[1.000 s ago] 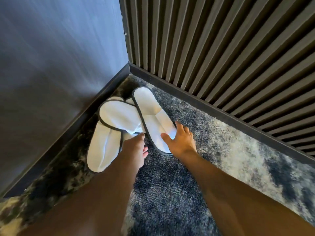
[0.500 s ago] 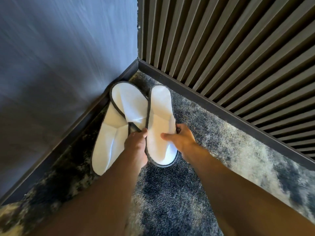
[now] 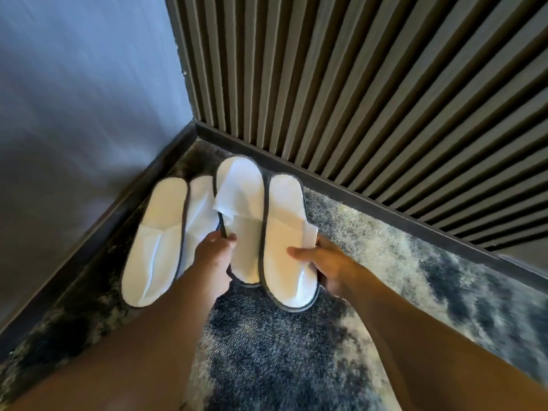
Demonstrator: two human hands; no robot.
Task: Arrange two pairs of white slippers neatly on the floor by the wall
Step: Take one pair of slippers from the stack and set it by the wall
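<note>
Several white slippers with dark trim lie on the carpet in the room's corner. The leftmost slipper (image 3: 154, 241) rests along the grey wall's baseboard. A second slipper (image 3: 201, 209) beside it is partly covered. My left hand (image 3: 215, 256) grips the third slipper (image 3: 240, 203) near its strap; its toe points at the slatted wall. My right hand (image 3: 323, 262) holds the rightmost slipper (image 3: 284, 232) by its right edge, thumb on top. These two lie side by side, touching.
A plain grey wall (image 3: 74, 99) stands on the left and a ribbed slatted wall (image 3: 370, 99) at the back, both with a dark baseboard (image 3: 370, 203). Mottled blue-grey carpet (image 3: 281, 351) covers the floor to the right and front.
The two slippers in my hands have shifted right, off the left pair, and now lie parallel. The leftmost slipper and the one beside it are now uncovered along the baseboard.
</note>
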